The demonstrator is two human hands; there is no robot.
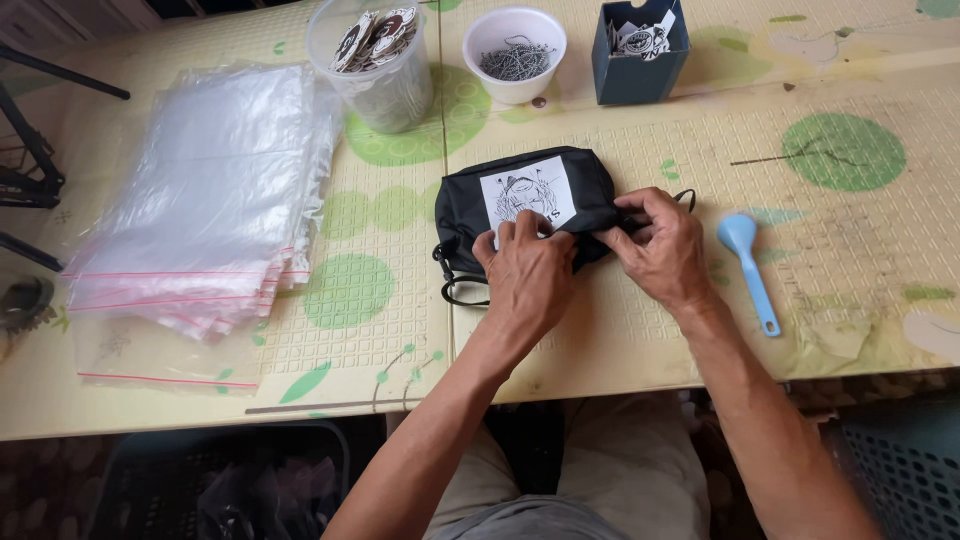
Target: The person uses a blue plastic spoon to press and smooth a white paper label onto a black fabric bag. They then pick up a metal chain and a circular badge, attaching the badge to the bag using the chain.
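Note:
A black fabric pouch [470, 200] with a white printed patch [528, 190] lies on the table [700, 150] in front of me. Its black cord loops out at the lower left. My left hand [525, 272] rests on the pouch's near edge, fingers pressing on the lower part of the white patch. My right hand [658, 247] pinches the pouch's right end between thumb and fingers. Both hands touch each other's fingertips over the fabric.
A stack of clear zip bags [215, 190] lies at the left. At the back stand a clear tub of round printed tags [375, 60], a white bowl of metal pins [515, 55] and a dark blue box [640, 50]. A light blue spoon [748, 268] lies right of my hand.

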